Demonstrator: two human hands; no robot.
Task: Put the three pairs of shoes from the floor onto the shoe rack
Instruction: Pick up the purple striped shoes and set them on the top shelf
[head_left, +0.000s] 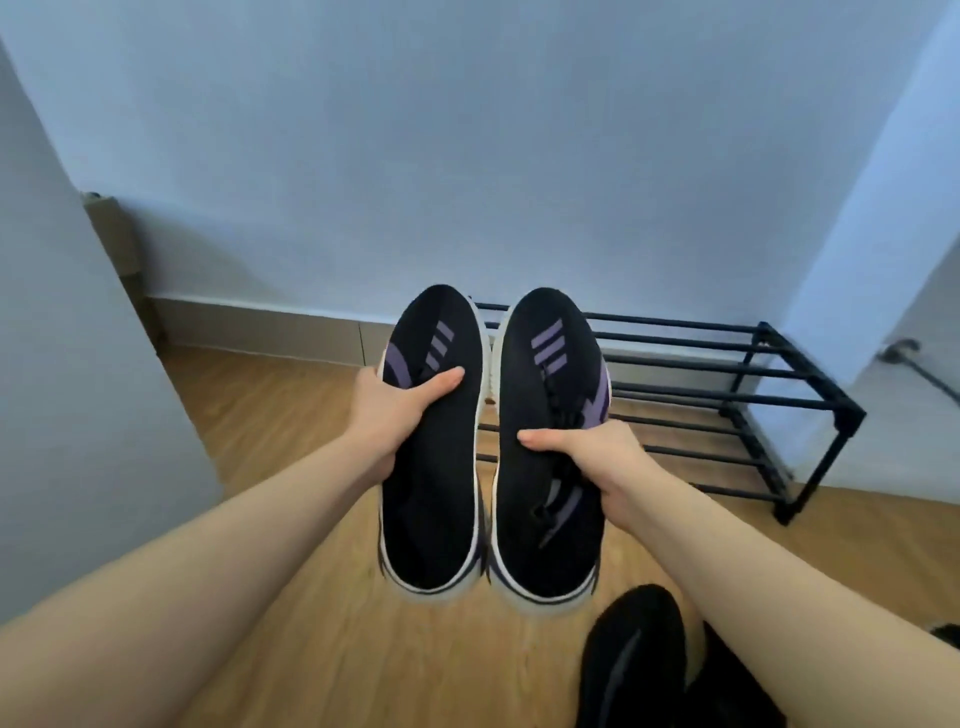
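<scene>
Matt black knit cloth shoes (488, 447) with white rubbery soles, smooth wood-look floor (291, 415), matt black rack (727, 395).

Each hand (387, 410) (597, 457) holds one black-purple shoe (431, 488) (550, 395) before the rack (753, 400).

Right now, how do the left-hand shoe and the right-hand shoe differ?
The left shoe is gripped higher up, with the left hand beside its purple stripes; the right shoe is gripped lower, with the right hand over its laces. The left shoe's laces are hidden; the right shoe's laces show. Both are black with purple stripes and white soles, held side by side, toes toward the rack.
</scene>
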